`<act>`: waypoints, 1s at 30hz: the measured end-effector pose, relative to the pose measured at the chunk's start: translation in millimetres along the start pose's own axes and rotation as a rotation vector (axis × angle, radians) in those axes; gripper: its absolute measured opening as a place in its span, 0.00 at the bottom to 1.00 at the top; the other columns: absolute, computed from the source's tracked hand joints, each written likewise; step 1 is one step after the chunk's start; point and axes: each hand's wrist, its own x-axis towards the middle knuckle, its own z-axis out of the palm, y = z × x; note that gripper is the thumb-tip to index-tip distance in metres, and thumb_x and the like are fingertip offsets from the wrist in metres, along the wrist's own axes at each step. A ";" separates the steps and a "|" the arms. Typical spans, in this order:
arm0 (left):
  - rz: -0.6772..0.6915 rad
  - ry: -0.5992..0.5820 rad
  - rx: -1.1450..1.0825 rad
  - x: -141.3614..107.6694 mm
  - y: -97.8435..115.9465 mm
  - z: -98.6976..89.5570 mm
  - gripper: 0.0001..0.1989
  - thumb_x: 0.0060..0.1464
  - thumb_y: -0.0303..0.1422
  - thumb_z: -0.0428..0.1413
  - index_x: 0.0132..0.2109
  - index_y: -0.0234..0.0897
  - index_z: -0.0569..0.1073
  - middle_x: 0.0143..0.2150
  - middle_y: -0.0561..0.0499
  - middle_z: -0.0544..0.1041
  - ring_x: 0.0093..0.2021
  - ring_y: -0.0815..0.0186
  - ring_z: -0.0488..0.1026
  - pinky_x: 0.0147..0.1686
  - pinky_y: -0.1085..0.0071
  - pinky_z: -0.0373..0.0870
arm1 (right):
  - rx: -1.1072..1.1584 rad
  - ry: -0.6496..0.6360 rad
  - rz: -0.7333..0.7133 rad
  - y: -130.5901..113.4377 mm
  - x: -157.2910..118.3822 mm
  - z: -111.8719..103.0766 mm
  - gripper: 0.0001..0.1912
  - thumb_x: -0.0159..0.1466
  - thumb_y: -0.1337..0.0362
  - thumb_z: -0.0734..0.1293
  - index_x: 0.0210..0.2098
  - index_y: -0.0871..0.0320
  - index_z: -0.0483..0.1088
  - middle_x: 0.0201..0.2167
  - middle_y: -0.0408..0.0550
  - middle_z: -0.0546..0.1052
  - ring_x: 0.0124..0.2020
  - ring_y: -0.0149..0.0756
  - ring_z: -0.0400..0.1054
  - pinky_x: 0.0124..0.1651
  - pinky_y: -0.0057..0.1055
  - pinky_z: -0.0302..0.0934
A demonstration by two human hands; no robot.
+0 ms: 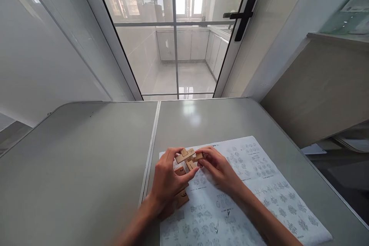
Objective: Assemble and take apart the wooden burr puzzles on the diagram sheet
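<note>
Several notched wooden puzzle pieces (185, 155) are joined in a small cluster between my two hands, above a printed sheet (245, 173). My left hand (168, 173) grips the cluster from the left, its thumb stretched along the lower side. At the right, my right hand (217, 167) pinches a short wooden piece (198, 157) that touches the cluster. Below and partly behind my left hand lie more wooden pieces, among them a numbered block (181, 198) and another numbered block (180, 171). My left fingers partly hide both the cluster and the loose pieces.
The sheet bears rows of small assembly drawings and a few pen ticks. It lies on a grey table (100, 169) with a pale seam (150, 150) left of my hands. Beyond the table's far edge stands a glass door (174, 46) with a black handle (244, 17).
</note>
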 end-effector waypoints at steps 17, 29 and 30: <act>0.028 -0.065 -0.062 0.7 2.1 0.3 0.28 0.53 0.32 0.72 0.57 0.44 0.72 0.52 0.49 0.77 0.51 0.57 0.78 0.49 0.62 0.77 | -0.249 0.151 -0.221 -5.4 -4.7 4.1 0.08 0.74 0.62 0.69 0.51 0.48 0.79 0.46 0.51 0.80 0.47 0.46 0.77 0.49 0.45 0.76; 0.031 -0.085 -0.068 1.8 4.5 -2.2 0.25 0.53 0.30 0.71 0.57 0.45 0.73 0.52 0.49 0.78 0.51 0.57 0.79 0.50 0.61 0.77 | -0.236 0.106 -0.148 -1.1 -7.2 3.9 0.12 0.75 0.60 0.67 0.53 0.48 0.80 0.48 0.50 0.85 0.47 0.48 0.81 0.51 0.47 0.77; 0.031 -0.088 -0.065 1.8 4.3 -2.0 0.26 0.53 0.30 0.70 0.57 0.45 0.73 0.52 0.49 0.78 0.50 0.57 0.79 0.49 0.61 0.77 | -0.236 0.102 -0.147 -0.4 -7.4 3.9 0.12 0.75 0.60 0.67 0.54 0.48 0.80 0.49 0.50 0.85 0.47 0.48 0.81 0.51 0.47 0.77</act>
